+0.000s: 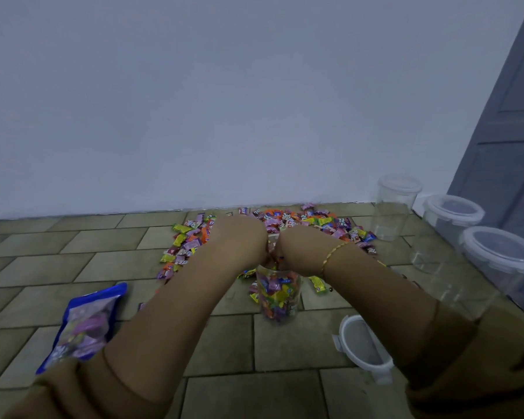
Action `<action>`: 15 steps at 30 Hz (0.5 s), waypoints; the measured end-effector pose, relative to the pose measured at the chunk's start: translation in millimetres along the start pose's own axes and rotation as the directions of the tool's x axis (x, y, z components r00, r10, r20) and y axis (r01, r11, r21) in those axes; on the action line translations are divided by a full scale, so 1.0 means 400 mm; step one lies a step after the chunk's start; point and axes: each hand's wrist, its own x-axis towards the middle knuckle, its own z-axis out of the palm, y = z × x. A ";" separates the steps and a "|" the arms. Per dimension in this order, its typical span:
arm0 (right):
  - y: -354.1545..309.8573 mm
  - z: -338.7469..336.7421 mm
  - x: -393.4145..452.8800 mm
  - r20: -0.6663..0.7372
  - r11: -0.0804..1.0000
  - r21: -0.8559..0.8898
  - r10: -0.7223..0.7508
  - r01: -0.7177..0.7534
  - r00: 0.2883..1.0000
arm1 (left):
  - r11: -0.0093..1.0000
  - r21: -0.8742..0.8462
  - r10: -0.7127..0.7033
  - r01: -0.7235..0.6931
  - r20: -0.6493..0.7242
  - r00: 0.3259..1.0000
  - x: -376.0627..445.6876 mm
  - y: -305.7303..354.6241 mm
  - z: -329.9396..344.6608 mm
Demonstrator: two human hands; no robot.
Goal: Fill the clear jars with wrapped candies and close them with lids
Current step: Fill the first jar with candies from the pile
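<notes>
Nearest the viewer, on a tiled floor [285, 343], a loose lid [362, 346] lies at the right and a blue candy bag [84, 325] lies at the left. Just beyond, a clear jar [279, 293] stands upright, filled almost to its rim with wrapped candies. Both hands meet directly above its mouth: the left hand [239, 237] and the right hand [300, 246], a gold bracelet [330, 255] at its wrist, touch side by side, backs up; their fingers are hidden, so their grip cannot be told. Behind them a candy pile [285, 222] spreads toward a white wall [224, 101]. Farther right, three lidded empty jars [394, 207] stand in a row.
</notes>
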 end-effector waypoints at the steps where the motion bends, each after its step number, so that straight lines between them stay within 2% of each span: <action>1: 0.000 0.005 0.004 -0.008 1.000 0.009 0.004 -0.004 1.000 | 1.000 0.005 -0.006 0.006 -0.001 1.000 0.002 0.004 0.004; 6: 0.011 0.003 0.013 0.068 1.000 -0.010 -0.021 0.021 0.997 | 0.999 -0.048 0.013 -0.013 0.002 1.000 0.007 0.001 0.015; 8: 0.020 -0.003 0.002 0.094 0.997 -0.037 -0.062 0.066 0.994 | 0.980 -0.193 0.035 -0.045 -0.055 0.998 -0.003 -0.007 0.036; 9: 0.024 -0.006 -0.008 0.086 0.997 -0.025 -0.064 0.066 0.994 | 0.936 -0.348 0.018 -0.050 -0.096 0.995 -0.014 -0.011 0.053; 10: 0.029 -0.008 -0.022 0.065 0.998 0.018 -0.054 0.053 0.996 | 0.844 -0.534 -0.028 -0.051 -0.140 0.990 -0.028 -0.013 0.074; 12: 0.049 -0.009 -0.049 -0.007 0.980 0.200 -0.022 0.022 1.000 | 0.528 -0.843 -0.176 -0.107 -0.232 0.957 -0.059 0.003 0.124; 14: 0.073 0.000 -0.075 -0.133 0.899 0.437 0.051 0.012 0.990 | 0.241 -0.954 -0.338 -0.176 -0.253 0.906 -0.084 0.035 0.185; 15: 0.083 0.011 -0.083 -0.222 0.832 0.553 0.112 0.030 0.969 | 0.150 -0.972 -0.356 -0.181 -0.223 0.908 -0.093 0.053 0.210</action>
